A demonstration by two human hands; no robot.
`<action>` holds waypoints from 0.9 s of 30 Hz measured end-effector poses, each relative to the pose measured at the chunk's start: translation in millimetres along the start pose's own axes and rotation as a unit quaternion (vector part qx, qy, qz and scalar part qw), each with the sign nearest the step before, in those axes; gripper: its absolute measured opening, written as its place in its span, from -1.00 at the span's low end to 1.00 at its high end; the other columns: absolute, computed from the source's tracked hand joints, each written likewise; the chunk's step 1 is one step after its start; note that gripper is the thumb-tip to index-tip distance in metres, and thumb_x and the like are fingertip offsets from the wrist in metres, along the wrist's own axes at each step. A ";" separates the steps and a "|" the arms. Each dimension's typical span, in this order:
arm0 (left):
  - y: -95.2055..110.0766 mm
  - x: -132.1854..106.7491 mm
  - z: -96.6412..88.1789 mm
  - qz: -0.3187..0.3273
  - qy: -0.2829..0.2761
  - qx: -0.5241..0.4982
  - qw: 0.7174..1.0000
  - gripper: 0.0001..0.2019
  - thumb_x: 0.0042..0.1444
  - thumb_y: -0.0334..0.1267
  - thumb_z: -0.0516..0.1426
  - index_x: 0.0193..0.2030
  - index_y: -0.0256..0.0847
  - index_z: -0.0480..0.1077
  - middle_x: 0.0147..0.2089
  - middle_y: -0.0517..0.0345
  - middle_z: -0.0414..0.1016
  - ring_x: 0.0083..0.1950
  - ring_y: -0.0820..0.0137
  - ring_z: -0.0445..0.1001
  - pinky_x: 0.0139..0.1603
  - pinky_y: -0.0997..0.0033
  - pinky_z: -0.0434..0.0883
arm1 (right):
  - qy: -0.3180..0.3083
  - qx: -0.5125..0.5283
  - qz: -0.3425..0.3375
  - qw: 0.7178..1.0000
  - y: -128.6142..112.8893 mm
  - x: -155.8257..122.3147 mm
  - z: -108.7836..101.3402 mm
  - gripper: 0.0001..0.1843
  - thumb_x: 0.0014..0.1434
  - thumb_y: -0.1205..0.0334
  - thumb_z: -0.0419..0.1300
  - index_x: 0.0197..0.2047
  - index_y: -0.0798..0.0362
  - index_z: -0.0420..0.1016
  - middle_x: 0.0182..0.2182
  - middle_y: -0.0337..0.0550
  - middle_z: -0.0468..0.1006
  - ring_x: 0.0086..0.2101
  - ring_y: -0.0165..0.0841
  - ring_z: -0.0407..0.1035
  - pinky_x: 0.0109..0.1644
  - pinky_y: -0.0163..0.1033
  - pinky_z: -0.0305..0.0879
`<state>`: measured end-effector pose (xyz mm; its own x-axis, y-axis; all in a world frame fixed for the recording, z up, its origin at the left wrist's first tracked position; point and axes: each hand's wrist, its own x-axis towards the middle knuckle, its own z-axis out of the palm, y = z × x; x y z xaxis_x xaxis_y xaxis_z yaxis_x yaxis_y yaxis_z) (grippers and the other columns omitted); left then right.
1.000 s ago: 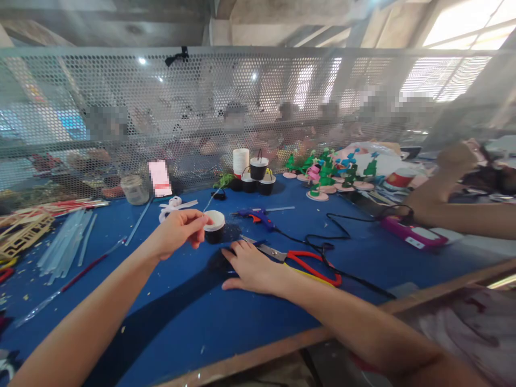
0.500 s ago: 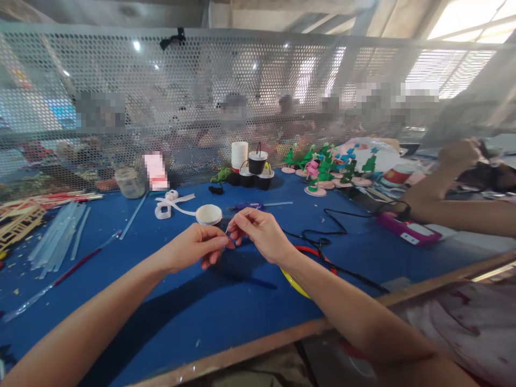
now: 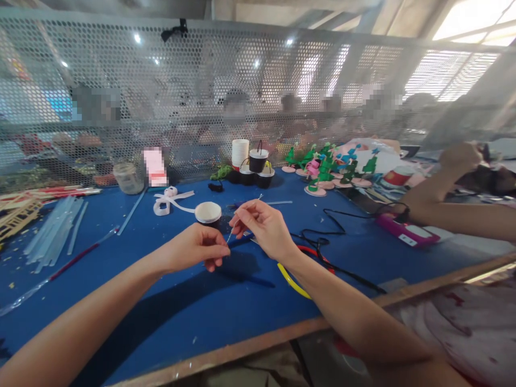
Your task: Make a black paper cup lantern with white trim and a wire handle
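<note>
The thin strand (image 3: 230,235) was strung between your 2 hands, above the blue desk (image 3: 193,322) and near the black-and-white cup (image 3: 208,213). Your left hand (image 3: 203,250) pinched its lower part between thumb and fingers, and your right hand (image 3: 260,226) gripped it higher up. You couldn't tell from this view whether it was wire or thread. It looked very light and bendable, probably quick to kink and slip, so a fingertip pinch near each end, with little pull, seemed the surest hold.

The cup stood upright; a white ribbon (image 3: 172,199) lay looped to its left, its tail running up to it. Red and yellow handles (image 3: 293,280) showed beside your right wrist. Farther left lay translucent glue sticks (image 3: 54,231); small black-and-white buckets (image 3: 258,160) stood at the back, beside stacked white cups (image 3: 241,153).
</note>
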<state>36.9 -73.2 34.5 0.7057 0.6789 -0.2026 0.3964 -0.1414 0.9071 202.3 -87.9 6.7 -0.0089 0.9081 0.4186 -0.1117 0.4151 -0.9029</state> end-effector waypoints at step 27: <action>-18.2 1.6 -24.4 -0.014 -0.162 -0.152 0.975 -0.75 -0.11 -0.12 0.19 -0.49 -0.32 0.40 -0.70 0.29 0.29 -0.69 0.61 0.23 -0.70 0.65 0.15 | -0.041 0.065 0.038 0.996 1.0 -6.8 3.2 -0.81 0.00 0.15 0.18 -0.50 0.08 0.31 -0.56 -0.27 0.47 -0.55 -0.48 0.37 -0.56 -0.38 0.31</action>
<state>16.4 -51.9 26.7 0.8650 0.4099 -0.2895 0.2605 0.1264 0.9572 199.1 -93.8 3.2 -0.1029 0.9269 0.3610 -0.2356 0.3299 -0.9142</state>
